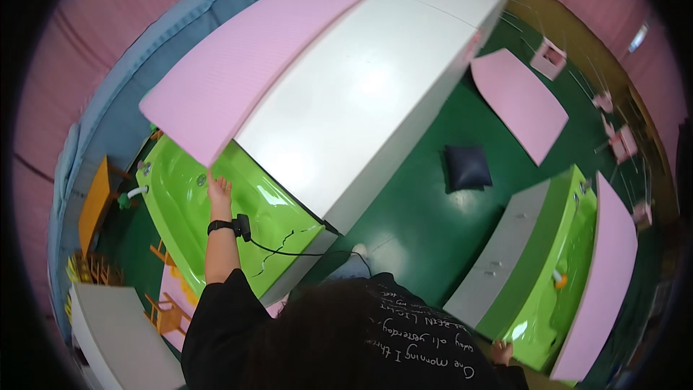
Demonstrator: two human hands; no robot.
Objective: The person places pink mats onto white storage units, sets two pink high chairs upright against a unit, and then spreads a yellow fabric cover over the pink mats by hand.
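My left hand reaches forward to the near corner of a large pink sheet, its fingertips pinching that corner. The sheet lies partly on a long white tabletop and juts out over a bright green tub with a round drain. A black band with a small device circles my left wrist, and a dark cable runs from it across the tub's rim. Low on the right, my right hand hangs beside the end of a second green tub; its fingers look loosely apart and hold nothing visible.
Another pink sheet leans along the right tub, which sits on a grey cabinet. On the green floor are a dark cushion and a pink panel. Pink chairs stand far right, small wooden chairs lower left.
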